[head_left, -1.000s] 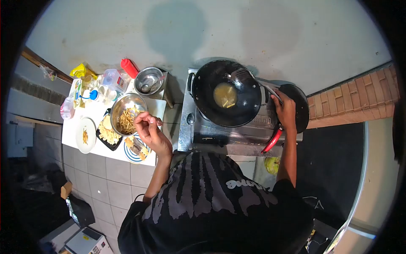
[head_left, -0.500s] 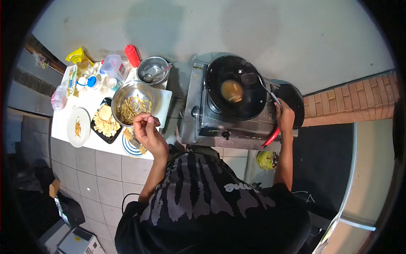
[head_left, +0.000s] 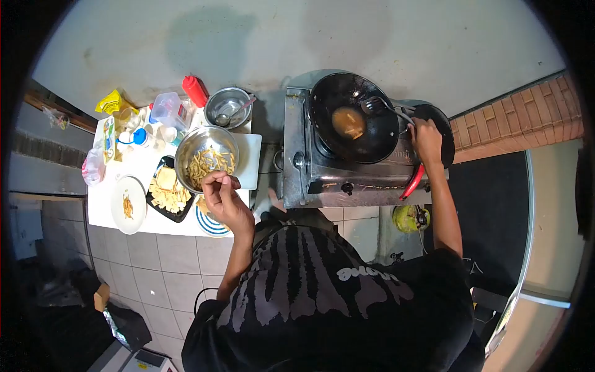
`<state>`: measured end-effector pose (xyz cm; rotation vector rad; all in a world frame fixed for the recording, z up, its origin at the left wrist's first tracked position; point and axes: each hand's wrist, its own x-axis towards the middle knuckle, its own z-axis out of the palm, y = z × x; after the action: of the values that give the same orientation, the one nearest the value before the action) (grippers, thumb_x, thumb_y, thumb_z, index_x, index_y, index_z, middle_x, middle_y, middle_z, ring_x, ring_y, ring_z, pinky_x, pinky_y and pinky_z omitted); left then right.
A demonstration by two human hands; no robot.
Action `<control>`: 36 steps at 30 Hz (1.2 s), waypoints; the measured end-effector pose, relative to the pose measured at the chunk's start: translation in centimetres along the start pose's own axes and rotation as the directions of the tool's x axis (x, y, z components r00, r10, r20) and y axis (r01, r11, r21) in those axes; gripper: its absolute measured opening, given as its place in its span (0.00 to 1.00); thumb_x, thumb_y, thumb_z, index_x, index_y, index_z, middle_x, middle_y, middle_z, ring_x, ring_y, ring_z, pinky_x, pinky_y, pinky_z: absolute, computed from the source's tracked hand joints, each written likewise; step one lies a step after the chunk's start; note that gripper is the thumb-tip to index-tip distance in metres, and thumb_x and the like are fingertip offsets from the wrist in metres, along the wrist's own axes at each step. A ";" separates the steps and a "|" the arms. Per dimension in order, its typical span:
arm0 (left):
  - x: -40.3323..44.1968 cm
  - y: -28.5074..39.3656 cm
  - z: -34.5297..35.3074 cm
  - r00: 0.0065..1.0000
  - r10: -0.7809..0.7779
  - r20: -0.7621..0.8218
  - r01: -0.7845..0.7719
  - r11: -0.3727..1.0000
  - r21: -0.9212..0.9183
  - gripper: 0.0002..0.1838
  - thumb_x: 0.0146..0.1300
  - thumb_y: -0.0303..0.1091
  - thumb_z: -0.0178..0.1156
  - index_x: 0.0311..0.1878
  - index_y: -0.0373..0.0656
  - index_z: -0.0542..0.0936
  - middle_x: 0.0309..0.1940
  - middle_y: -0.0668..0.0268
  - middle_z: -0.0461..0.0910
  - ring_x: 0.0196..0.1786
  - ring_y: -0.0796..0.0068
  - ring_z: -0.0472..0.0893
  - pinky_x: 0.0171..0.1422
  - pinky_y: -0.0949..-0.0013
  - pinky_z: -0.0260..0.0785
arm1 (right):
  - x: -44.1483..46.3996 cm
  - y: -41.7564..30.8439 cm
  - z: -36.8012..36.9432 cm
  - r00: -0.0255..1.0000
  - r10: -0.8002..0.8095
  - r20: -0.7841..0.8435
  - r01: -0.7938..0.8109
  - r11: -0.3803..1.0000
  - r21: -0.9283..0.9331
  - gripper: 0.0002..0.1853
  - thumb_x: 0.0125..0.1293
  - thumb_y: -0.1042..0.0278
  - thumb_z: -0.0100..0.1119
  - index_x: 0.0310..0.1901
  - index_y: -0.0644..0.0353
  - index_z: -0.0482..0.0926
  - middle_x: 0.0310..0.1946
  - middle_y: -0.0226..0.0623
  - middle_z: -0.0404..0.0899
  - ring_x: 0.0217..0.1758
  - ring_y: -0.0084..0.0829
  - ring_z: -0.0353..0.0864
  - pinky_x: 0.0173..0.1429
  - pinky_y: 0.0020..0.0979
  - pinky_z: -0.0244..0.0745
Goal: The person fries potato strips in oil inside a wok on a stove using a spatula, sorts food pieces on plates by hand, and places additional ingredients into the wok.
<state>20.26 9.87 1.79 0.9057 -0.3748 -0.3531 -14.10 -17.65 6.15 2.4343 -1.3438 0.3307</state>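
My right hand (head_left: 427,144) is closed round the handle of a metal spatula (head_left: 396,111), whose slotted head rests inside the black wok (head_left: 325,130) at its right side. Brownish liquid with pale strips (head_left: 349,123) lies in the wok. My left hand (head_left: 224,197) is raised at the near edge of a steel bowl (head_left: 184,162) of cut strips. Its fingers are pinched together; what they hold, if anything, is too small to make out. A black tray (head_left: 180,214) of pale cut pieces is left of that hand, and a blue-striped plate (head_left: 211,228) is partly behind it.
The wok sits on a metal stove (head_left: 378,192), with a red handle (head_left: 412,183) at its front right. On the white table (head_left: 99,214) are a white plate (head_left: 137,214), a red bottle (head_left: 195,92), a second steel bowl (head_left: 214,102) and bottles. A green-yellow gas cylinder (head_left: 406,220) stands below.
The camera view has shifted. The spatula has swung from the wok's upper right rim down into its right side, and the liquid looks browner. My left hand keeps its pinch beside the bowl.
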 end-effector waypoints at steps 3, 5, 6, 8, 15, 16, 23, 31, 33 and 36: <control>0.1 0.0 0.3 1.000 0.001 0.001 -0.001 1.000 0.000 0.04 0.64 0.24 0.54 0.41 0.39 0.72 0.33 0.68 0.71 0.30 0.81 0.67 0.36 0.77 0.61 | 2.0 1.7 1.3 0.996 -0.087 0.011 0.088 0.982 -0.169 0.09 0.59 0.67 0.58 0.36 0.63 0.81 0.32 0.42 0.81 0.43 0.42 0.78 0.42 0.39 0.76; 0.1 0.0 0.3 1.000 0.003 -0.001 -0.003 1.000 0.014 0.04 0.64 0.24 0.54 0.41 0.39 0.72 0.32 0.68 0.71 0.30 0.81 0.67 0.36 0.77 0.61 | 3.5 2.2 1.3 0.987 -0.160 0.005 0.153 0.933 -0.327 0.07 0.55 0.70 0.56 0.33 0.63 0.80 0.34 0.41 0.81 0.44 0.42 0.77 0.44 0.40 0.75; 0.2 0.0 0.4 1.000 0.011 -0.004 -0.011 1.000 0.029 0.04 0.64 0.24 0.54 0.41 0.39 0.72 0.32 0.68 0.71 0.30 0.81 0.67 0.36 0.77 0.61 | 4.1 2.3 1.3 0.985 -0.165 0.042 0.168 0.911 -0.376 0.08 0.53 0.71 0.55 0.33 0.62 0.80 0.34 0.41 0.81 0.45 0.41 0.77 0.47 0.39 0.72; 0.3 0.1 0.3 1.000 0.014 -0.010 -0.014 1.000 0.018 0.04 0.65 0.25 0.54 0.41 0.39 0.72 0.31 0.68 0.71 0.30 0.80 0.67 0.36 0.77 0.61 | 5.5 1.7 0.7 0.981 -0.181 0.070 0.193 0.896 -0.401 0.08 0.54 0.70 0.54 0.33 0.61 0.80 0.34 0.40 0.81 0.45 0.40 0.77 0.47 0.38 0.71; 0.3 -0.1 1.5 0.999 0.039 -0.008 -0.039 0.999 0.025 0.04 0.65 0.26 0.54 0.41 0.39 0.72 0.32 0.67 0.72 0.30 0.80 0.68 0.37 0.77 0.61 | 10.0 0.9 0.6 0.930 -0.345 0.131 0.367 0.833 -0.414 0.09 0.59 0.69 0.52 0.37 0.53 0.82 0.36 0.33 0.80 0.47 0.35 0.76 0.48 0.36 0.68; 0.1 -0.2 1.9 0.999 0.046 -0.016 -0.045 0.999 0.027 0.04 0.65 0.26 0.54 0.41 0.39 0.72 0.32 0.67 0.72 0.30 0.80 0.68 0.37 0.77 0.61 | 11.0 0.8 0.8 0.927 -0.353 0.127 0.373 0.832 -0.411 0.09 0.59 0.69 0.52 0.37 0.53 0.82 0.36 0.33 0.80 0.47 0.35 0.76 0.48 0.36 0.68; -0.8 -0.6 3.3 0.999 0.034 -0.008 -0.033 0.997 0.064 0.03 0.64 0.24 0.53 0.41 0.39 0.71 0.33 0.66 0.71 0.31 0.80 0.68 0.37 0.76 0.62 | 15.9 -0.4 2.6 0.843 -0.519 0.140 0.529 0.753 -0.390 0.08 0.58 0.67 0.53 0.36 0.50 0.83 0.35 0.31 0.80 0.48 0.31 0.75 0.50 0.34 0.67; -3.6 -1.3 5.2 0.998 0.046 -0.045 -0.040 0.992 0.116 0.03 0.65 0.24 0.53 0.41 0.38 0.72 0.33 0.66 0.71 0.31 0.80 0.68 0.37 0.76 0.62 | 18.6 -1.1 4.6 0.715 -0.689 0.121 0.683 0.651 -0.330 0.08 0.57 0.67 0.53 0.33 0.51 0.83 0.34 0.31 0.80 0.47 0.31 0.75 0.50 0.33 0.67; -4.0 -1.4 5.5 0.997 0.058 -0.060 -0.050 0.991 0.123 0.03 0.64 0.25 0.54 0.41 0.38 0.72 0.33 0.66 0.71 0.31 0.80 0.68 0.37 0.76 0.62 | 19.1 -1.4 4.7 0.681 -0.726 0.096 0.717 0.633 -0.292 0.08 0.58 0.66 0.53 0.32 0.51 0.83 0.33 0.31 0.80 0.47 0.31 0.75 0.50 0.33 0.67; -4.6 -1.4 5.9 0.994 0.077 -0.079 -0.066 0.988 0.139 0.04 0.64 0.25 0.54 0.41 0.38 0.72 0.33 0.67 0.70 0.31 0.80 0.68 0.38 0.76 0.62 | 19.4 -2.0 4.0 0.650 -0.758 0.054 0.744 0.619 -0.252 0.09 0.58 0.67 0.53 0.35 0.52 0.83 0.35 0.31 0.80 0.49 0.31 0.75 0.52 0.33 0.66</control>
<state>13.34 7.07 3.21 1.0348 -0.3557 -0.2242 -2.07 -33.26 9.11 2.4743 -0.2034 -0.0036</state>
